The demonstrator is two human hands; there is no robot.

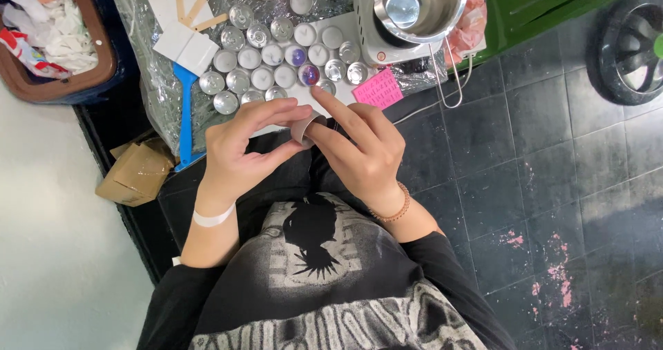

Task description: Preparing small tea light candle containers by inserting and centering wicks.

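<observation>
Both hands meet over the lap, just below the near edge of the surface (148, 60), w/ one small metal cup (304, 127) pinched between them. Left hand (242, 146) closed on the cup's side by thumb & fingertips; a white band sits on that wrist. Right hand (362, 150) also on the cup, fingers wrapped at its far side, index finger stretched out past it toward the cluster of cups (276, 63); a beaded bracelet on that wrist. Cup is tilted, can't tell if it's filled.

Landmark = the cluster of cups on the plastic-covered surface. Held cup is just below the cluster's near edge, off the surface, apart from the rest. In the cluster: mostly silver empties & white-filled ones, two w/ purple-ish contents near its near-right part. Left of the cluster: blue scraper (186, 112), handle running toward the person, and white cards (185, 46). Above-left: wooden sticks (197, 12). Right of the cluster: pink note (378, 89), touching distance from the outer cups. Above-right: steel pot (419, 5) on a white hotplate (373, 43). Far left of the cluster: brown bin (59, 46) w/ white tissue scraps. Below-left, on the floor: cardboard box (135, 174).
</observation>
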